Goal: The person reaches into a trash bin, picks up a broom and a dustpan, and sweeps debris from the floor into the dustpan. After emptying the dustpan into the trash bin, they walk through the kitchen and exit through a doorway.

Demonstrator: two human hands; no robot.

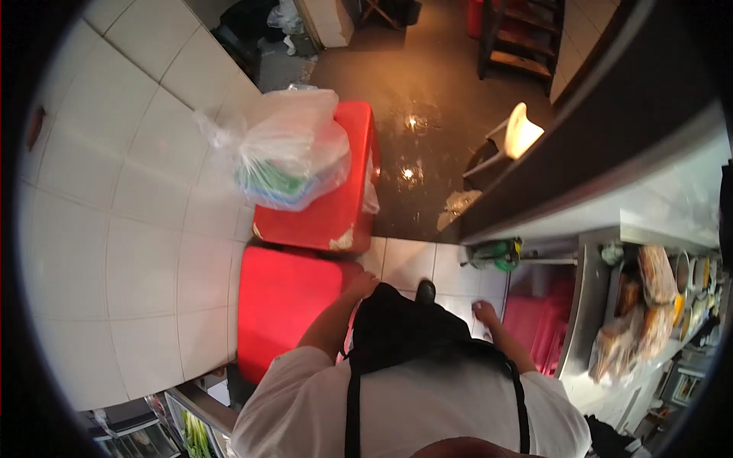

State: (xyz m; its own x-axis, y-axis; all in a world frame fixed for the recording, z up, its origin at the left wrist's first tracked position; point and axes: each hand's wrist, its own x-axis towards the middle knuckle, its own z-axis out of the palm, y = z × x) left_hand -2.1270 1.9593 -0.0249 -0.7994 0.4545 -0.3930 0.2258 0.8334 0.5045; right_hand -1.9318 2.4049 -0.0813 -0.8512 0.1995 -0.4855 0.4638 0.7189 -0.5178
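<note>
My left hand (pixel 365 285) hangs by the left edge of the black apron (pixel 408 320), close to the right side of the near red lidded bin (pixel 286 305). Its back is toward me and its fingers are mostly hidden. On the other side my right hand (pixel 483 311) hangs low over the tiled floor (pixel 408 263), its fingers loosely curled and nothing visible in them. A knotted clear plastic bag (pixel 294 141) with green and blue contents rests on the farther red bin (pixel 355 168).
White tiled wall (pixel 130 229) runs along the left. At the right, a metal counter (pixel 576 351) carries bagged bread-like food (pixel 649 320). Ahead lies a wet brown floor (pixel 397 145) with a pale chair (pixel 523 133) and a wooden stepladder (pixel 523 42).
</note>
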